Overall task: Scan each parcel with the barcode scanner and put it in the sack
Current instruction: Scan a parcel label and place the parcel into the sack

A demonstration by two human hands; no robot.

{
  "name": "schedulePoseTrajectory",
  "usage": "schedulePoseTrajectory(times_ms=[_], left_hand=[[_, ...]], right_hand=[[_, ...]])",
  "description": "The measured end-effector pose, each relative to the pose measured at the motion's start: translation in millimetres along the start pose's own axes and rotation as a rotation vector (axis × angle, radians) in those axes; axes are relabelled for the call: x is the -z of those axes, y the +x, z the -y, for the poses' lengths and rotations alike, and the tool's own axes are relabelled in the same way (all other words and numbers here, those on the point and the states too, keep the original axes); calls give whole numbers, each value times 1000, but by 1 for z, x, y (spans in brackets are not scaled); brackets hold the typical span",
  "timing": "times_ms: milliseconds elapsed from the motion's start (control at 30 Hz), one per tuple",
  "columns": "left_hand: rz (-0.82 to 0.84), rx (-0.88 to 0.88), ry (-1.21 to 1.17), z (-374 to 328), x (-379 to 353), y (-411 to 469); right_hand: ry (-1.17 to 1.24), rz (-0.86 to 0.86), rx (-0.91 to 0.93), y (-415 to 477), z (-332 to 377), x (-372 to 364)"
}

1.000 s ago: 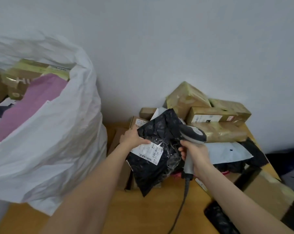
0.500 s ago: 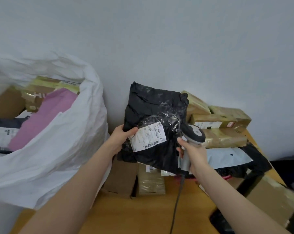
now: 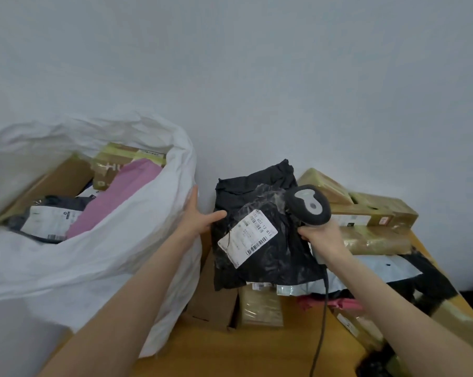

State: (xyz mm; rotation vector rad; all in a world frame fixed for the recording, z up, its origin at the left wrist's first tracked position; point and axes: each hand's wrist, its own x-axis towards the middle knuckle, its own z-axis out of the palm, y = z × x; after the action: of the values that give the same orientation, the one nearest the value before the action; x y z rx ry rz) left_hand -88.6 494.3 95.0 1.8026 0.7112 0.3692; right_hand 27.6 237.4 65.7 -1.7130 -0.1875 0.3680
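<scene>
- The left grip is reaching between the sack and the black parcel; its fingers are pointing straight up beside the sack's wall, spread apart from the thumb, which is touching the parcel's left edge.
- The right grip is clamping its curled fingers round the handle of the barcode scanner.
- The scanner's head is hanging just beside the parcel's upper right corner, and its cable is trailing down over the worktop.
- The black parcel is standing nearly upright between the two grips, above a pile of other parcels, with its white label facing the camera.
- The sack is sitting open at the left, against the worktop's edge, holding a pink parcel, a dark mailer with a white label and some cardboard boxes.
- Taped brown boxes are lying stacked against the wall at the right, behind the scanner.
- A plain cardboard box is lying on the worktop below the black parcel, close to the sack.
</scene>
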Motion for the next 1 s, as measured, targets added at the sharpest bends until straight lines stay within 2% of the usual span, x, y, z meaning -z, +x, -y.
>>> schedulePoseTrajectory(times_ms=[67,200,300,400,500,633,800,1000], left_hand=[[41,-35,188,-3,-1,1],[169,82,-25,2,-9,4],[267,88,20,6,-16,5],[297,65,96,5,-24,5],[173,104,85,4,-30,4],[-16,139,-93,13,-39,-2],[-92,253,-234,27,-61,-12],[-173,347,-376,43,-79,-21]], right_hand=[[-36,63,25,-2,4,4],[-96,112,68,-4,8,13],[-134,92,65,-3,9,20],[-157,66,72,-3,5,26],[-121,12,57,-5,2,27],[73,-115,-49,-15,3,28],[235,66,-188,-57,3,17],[186,99,-192,-96,-2,-3]])
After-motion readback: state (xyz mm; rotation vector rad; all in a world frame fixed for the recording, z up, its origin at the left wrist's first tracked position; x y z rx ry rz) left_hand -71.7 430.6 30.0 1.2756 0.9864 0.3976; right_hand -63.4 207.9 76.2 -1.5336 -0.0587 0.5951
